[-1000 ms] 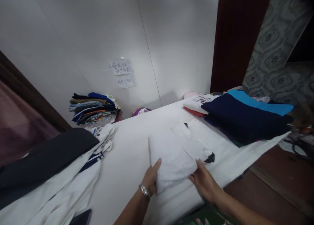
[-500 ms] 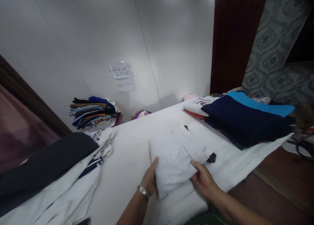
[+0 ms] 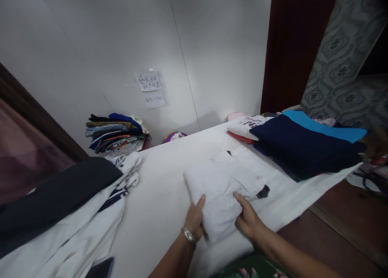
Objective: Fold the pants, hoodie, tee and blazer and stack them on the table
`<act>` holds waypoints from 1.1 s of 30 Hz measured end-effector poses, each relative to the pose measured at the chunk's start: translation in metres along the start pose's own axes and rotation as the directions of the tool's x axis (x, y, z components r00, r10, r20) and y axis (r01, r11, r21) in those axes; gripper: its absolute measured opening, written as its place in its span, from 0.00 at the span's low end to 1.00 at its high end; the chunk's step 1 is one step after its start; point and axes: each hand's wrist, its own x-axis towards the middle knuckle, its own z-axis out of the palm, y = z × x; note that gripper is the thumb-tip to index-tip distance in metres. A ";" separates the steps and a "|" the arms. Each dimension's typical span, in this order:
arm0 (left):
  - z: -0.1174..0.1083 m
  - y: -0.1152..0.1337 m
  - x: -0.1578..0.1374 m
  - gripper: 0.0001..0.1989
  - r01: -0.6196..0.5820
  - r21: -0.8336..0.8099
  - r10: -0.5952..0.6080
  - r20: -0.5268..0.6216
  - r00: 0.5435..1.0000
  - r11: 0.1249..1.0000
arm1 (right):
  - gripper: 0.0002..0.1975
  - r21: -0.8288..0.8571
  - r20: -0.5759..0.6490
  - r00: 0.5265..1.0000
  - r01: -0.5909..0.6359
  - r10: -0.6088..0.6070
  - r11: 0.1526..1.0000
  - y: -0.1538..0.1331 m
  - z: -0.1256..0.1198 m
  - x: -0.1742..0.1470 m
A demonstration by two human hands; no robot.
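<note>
In front of me on the table lies a white garment (image 3: pixel 216 189), partly folded, with dark trim showing at its far and right edges. My left hand (image 3: pixel 194 218) grips its near left side, thumb on top and fingers tucked beneath. On the right side, my right hand (image 3: pixel 247 218) pinches the cloth the same way. The fabric bunches and wrinkles between the two hands. The fingers under the cloth are hidden. A silver watch (image 3: pixel 189 235) circles my left wrist.
Folded navy and light-blue clothes (image 3: pixel 306 144) are piled at the right. At the left lie a dark folded garment (image 3: pixel 66 185) and white clothes with navy stripes (image 3: pixel 91 225). A stack of folded clothes (image 3: pixel 117 134) stands behind the white table (image 3: pixel 157 181), beside the wall.
My left hand has moved slightly right and my right hand slightly inward, so the garment's near part is more bunched. The dark corner of an object shows more at the lower left.
</note>
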 end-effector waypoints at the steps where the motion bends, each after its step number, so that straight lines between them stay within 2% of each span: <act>1: 0.001 0.000 -0.001 0.26 -0.015 -0.008 0.015 -0.011 1.000 1.000 | 0.21 -0.001 -0.002 1.000 0.000 0.000 1.000 -0.001 0.000 0.003; 3: 0.003 0.000 -0.002 0.27 -0.026 -0.027 0.025 -0.033 0.999 0.999 | 0.19 -0.010 -0.004 1.000 0.009 -0.009 1.000 -0.004 -0.001 0.008; 8: -0.002 0.006 -0.003 0.32 0.097 0.033 -0.097 -0.027 0.995 0.995 | 0.16 0.013 -0.028 0.999 0.018 -0.017 1.000 -0.021 0.000 0.008; 12: -0.015 0.009 0.001 0.33 0.023 0.072 -0.021 -0.039 0.999 0.997 | 0.15 0.008 -0.022 0.999 0.044 -0.044 0.999 -0.042 0.010 0.006; 17: -0.023 0.002 0.005 0.24 -0.044 0.160 0.064 -0.124 0.990 0.986 | 0.12 -0.022 0.073 0.997 0.039 -0.037 0.999 -0.075 0.031 0.014; 20: -0.023 -0.002 0.004 0.21 -0.067 0.228 0.110 -0.184 0.977 0.971 | 0.11 -0.041 0.129 0.979 0.165 -0.158 0.985 -0.105 0.048 0.028; 22: -0.023 -0.004 0.003 0.20 -0.073 0.250 0.126 -0.204 0.971 0.966 | 0.10 -0.060 0.175 0.946 0.288 -0.274 0.956 -0.134 0.063 0.042; 25: -0.026 -0.006 0.004 0.22 -0.084 0.261 0.139 -0.199 0.970 0.962 | 0.10 -0.133 0.243 0.868 0.472 -0.432 0.872 -0.190 0.092 0.064; 29: -0.030 -0.009 0.007 0.25 -0.093 0.284 0.150 -0.185 0.971 0.954 | 0.15 -0.245 0.365 0.700 0.708 -0.614 0.662 -0.285 0.128 0.093; 31: -0.031 -0.010 0.009 0.26 -0.091 0.291 0.151 -0.189 0.970 0.952 | 0.20 -0.371 0.384 0.643 0.764 -0.662 0.527 -0.330 0.131 0.109; 33: -0.032 -0.011 0.010 0.27 -0.089 0.289 0.151 -0.198 0.969 0.953 | 0.22 -0.494 0.342 0.612 0.763 -0.713 0.417 -0.366 0.118 0.125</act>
